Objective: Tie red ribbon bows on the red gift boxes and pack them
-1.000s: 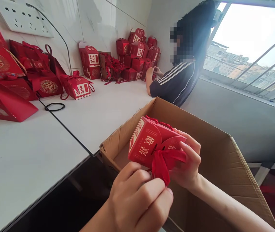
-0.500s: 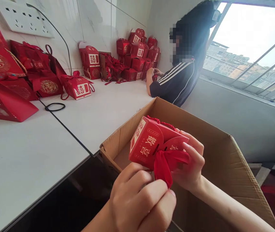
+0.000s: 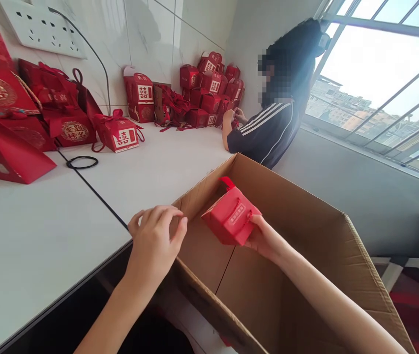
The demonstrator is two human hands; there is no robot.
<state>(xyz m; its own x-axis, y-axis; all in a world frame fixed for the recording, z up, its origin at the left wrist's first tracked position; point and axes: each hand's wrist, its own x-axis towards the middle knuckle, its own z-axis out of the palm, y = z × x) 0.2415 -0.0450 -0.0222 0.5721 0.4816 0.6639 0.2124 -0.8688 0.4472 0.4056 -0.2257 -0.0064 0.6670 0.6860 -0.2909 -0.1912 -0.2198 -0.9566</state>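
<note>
Nearest the camera, the left hand (image 3: 156, 236) is laid at the left rim of the carton (image 3: 316, 221). Its fingers are bent and held close together over the cardboard edge; whether the edge is actually clasped cannot be told. Just right of it, above the carton's open mouth, the red gift box (image 3: 229, 219) is held tilted by the right hand (image 3: 264, 238), whose fingers are pinched on the box's lower side and mostly hidden behind it. The box is seen folded shut, with a cord handle and a ribbon end at its top. It is judged finished but not yet set down, since it hangs clear of the carton's floor. What shows of that floor is bare cardboard. The gold label on the held box is too small to be read.

Left of the carton, the white bench (image 3: 47, 231) is crossed by a black cable (image 3: 95, 191). Further left, red paper bags (image 3: 6, 152) with round gold emblems are seen. Beyond the carton's left corner a ribboned box (image 3: 118, 132) is marked with the character 囍 on a white label. Far beyond the carton, a pile of red boxes (image 3: 211, 91) is stacked in the corner, where another person's sleeve (image 3: 264, 132) is seen at the bench.
</note>
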